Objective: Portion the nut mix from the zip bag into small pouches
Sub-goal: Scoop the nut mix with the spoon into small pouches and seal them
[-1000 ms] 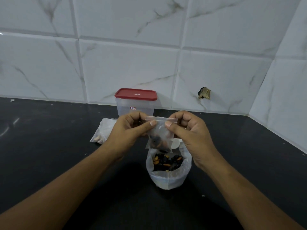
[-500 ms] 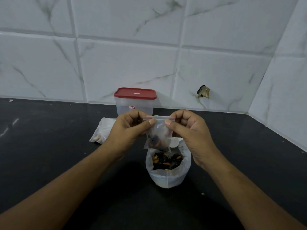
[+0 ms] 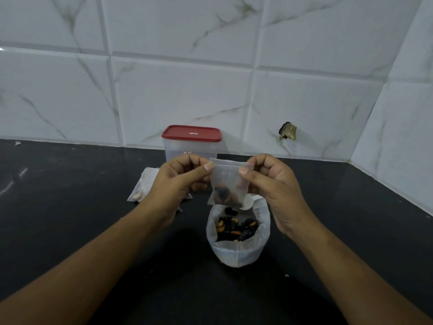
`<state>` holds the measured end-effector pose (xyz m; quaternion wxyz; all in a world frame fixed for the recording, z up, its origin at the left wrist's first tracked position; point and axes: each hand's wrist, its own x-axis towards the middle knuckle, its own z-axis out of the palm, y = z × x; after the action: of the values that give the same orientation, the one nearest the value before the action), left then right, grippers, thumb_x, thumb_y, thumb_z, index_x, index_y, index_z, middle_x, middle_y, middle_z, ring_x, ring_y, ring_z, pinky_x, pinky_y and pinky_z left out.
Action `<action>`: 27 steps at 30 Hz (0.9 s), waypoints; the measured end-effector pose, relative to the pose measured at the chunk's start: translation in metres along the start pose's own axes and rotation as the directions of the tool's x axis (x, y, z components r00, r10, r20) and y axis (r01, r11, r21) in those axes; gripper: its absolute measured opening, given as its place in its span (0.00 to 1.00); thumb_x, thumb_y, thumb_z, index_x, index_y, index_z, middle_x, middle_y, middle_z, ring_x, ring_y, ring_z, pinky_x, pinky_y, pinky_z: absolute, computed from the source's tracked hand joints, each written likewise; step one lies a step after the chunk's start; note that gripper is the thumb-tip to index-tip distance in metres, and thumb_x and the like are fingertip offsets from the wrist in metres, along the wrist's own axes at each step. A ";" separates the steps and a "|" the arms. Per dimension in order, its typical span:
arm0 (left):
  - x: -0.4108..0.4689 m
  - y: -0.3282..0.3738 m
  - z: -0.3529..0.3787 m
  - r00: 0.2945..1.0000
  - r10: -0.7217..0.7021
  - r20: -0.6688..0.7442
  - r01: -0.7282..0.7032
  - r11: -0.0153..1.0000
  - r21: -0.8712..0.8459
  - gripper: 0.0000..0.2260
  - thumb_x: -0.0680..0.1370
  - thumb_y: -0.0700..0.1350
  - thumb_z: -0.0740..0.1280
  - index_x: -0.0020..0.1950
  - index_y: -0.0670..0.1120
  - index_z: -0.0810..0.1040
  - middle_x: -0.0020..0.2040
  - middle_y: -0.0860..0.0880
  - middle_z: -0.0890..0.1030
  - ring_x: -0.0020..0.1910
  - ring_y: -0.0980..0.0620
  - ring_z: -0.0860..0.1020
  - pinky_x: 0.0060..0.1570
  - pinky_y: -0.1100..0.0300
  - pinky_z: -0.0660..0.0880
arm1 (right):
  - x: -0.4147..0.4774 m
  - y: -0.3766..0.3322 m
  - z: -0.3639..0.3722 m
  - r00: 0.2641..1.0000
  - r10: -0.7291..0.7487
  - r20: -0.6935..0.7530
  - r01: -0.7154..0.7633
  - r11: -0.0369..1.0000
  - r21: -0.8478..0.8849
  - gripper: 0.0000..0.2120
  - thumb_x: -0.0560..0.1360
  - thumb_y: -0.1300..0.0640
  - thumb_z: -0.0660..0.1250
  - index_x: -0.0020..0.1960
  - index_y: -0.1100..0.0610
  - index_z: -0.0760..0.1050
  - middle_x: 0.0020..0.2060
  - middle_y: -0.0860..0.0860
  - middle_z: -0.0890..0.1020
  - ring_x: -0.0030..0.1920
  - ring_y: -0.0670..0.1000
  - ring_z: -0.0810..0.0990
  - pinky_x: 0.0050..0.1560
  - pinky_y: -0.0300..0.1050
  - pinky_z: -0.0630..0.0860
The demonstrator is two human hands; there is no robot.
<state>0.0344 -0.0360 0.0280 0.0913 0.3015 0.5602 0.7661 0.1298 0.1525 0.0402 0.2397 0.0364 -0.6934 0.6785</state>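
Observation:
A small clear pouch (image 3: 227,184) with a few nuts at its bottom hangs between my hands. My left hand (image 3: 180,181) pinches its top left corner between thumb and fingers. My right hand (image 3: 271,184) pinches the top right corner the same way. Directly below stands the open zip bag (image 3: 236,252), its rim rolled down, with dark and orange nut mix (image 3: 236,227) inside. A white scoop-like piece (image 3: 248,202) shows at the bag's rim behind the pouch.
A clear plastic box with a red lid (image 3: 192,141) stands at the back against the tiled wall. Pouches (image 3: 143,186) lie on the black counter (image 3: 70,207) behind my left hand. The wall corner closes in on the right.
Both hands hold the pouch much as before; the top strip looks pressed flat and the hands sit slightly closer to its corners.

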 end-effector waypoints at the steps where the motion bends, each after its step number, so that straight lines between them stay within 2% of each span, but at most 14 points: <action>1: 0.000 0.000 0.001 1.000 0.003 0.012 -0.003 1.000 -0.001 0.04 0.76 0.42 0.72 0.47 0.43 0.81 0.42 0.45 0.82 0.42 0.51 0.81 0.46 0.56 0.80 | -0.001 0.001 0.001 1.000 0.003 0.007 -0.003 1.000 -0.008 0.04 0.78 0.64 0.73 0.51 0.57 0.80 0.41 0.51 0.84 0.43 0.49 0.83 0.44 0.43 0.81; 3: -0.001 -0.002 0.004 0.999 0.010 0.031 -0.010 1.000 -0.011 0.04 0.76 0.42 0.71 0.48 0.43 0.80 0.42 0.46 0.82 0.42 0.51 0.81 0.42 0.58 0.80 | -0.002 0.001 0.004 1.000 -0.010 0.019 0.011 0.999 -0.040 0.05 0.77 0.64 0.74 0.52 0.58 0.82 0.42 0.51 0.85 0.43 0.47 0.84 0.45 0.41 0.81; 5: -0.002 -0.003 0.007 0.999 0.026 0.047 -0.027 1.000 0.009 0.04 0.77 0.41 0.70 0.50 0.42 0.80 0.42 0.47 0.82 0.41 0.52 0.81 0.40 0.61 0.79 | -0.003 0.003 0.007 0.999 -0.026 0.034 0.028 0.997 -0.070 0.03 0.77 0.65 0.73 0.49 0.58 0.83 0.40 0.51 0.85 0.42 0.48 0.83 0.46 0.41 0.81; 10: -0.005 -0.005 0.007 0.991 0.035 0.127 -0.054 0.987 0.150 0.07 0.77 0.41 0.71 0.53 0.39 0.82 0.49 0.39 0.84 0.48 0.44 0.83 0.50 0.54 0.82 | -0.005 0.005 0.008 0.995 -0.023 0.098 0.038 0.988 -0.149 0.04 0.79 0.62 0.73 0.47 0.54 0.84 0.42 0.53 0.85 0.44 0.50 0.83 0.50 0.48 0.81; 16: -0.002 -0.004 0.004 0.997 0.043 0.070 -0.051 0.993 0.104 0.05 0.76 0.39 0.72 0.47 0.37 0.79 0.45 0.43 0.83 0.47 0.47 0.82 0.46 0.57 0.81 | -0.002 0.002 0.004 0.999 -0.026 0.039 0.032 0.987 -0.159 0.04 0.76 0.61 0.76 0.45 0.60 0.82 0.36 0.52 0.83 0.39 0.49 0.81 0.43 0.41 0.80; 21: 0.000 0.000 0.000 0.999 0.040 0.016 -0.041 0.997 0.071 0.03 0.76 0.36 0.72 0.44 0.40 0.78 0.41 0.48 0.83 0.39 0.55 0.81 0.38 0.61 0.78 | 0.000 0.002 0.003 1.000 0.005 0.014 -0.003 0.989 -0.151 0.01 0.76 0.62 0.76 0.46 0.59 0.85 0.39 0.55 0.87 0.40 0.50 0.84 0.47 0.45 0.83; 25: 0.002 0.002 -0.005 0.998 0.054 0.020 -0.055 0.994 0.089 0.05 0.79 0.39 0.70 0.48 0.37 0.80 0.41 0.44 0.82 0.39 0.52 0.81 0.39 0.60 0.79 | -0.001 0.001 0.005 0.998 -0.027 -0.052 0.020 0.991 -0.133 0.03 0.74 0.62 0.78 0.44 0.59 0.84 0.38 0.55 0.87 0.38 0.50 0.84 0.43 0.42 0.82; 27: 0.003 0.005 -0.008 0.997 0.074 0.011 -0.074 0.990 0.123 0.06 0.80 0.40 0.69 0.50 0.37 0.81 0.42 0.44 0.82 0.39 0.51 0.79 0.39 0.59 0.80 | -0.003 0.003 0.006 0.997 -0.057 -0.057 0.046 0.983 -0.180 0.05 0.75 0.60 0.78 0.44 0.60 0.83 0.38 0.56 0.87 0.38 0.52 0.84 0.44 0.44 0.83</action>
<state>0.0285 -0.0425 0.0325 0.0458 0.3296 0.5946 0.7319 0.1295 0.1460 0.0370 0.2810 0.0117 -0.7426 0.6079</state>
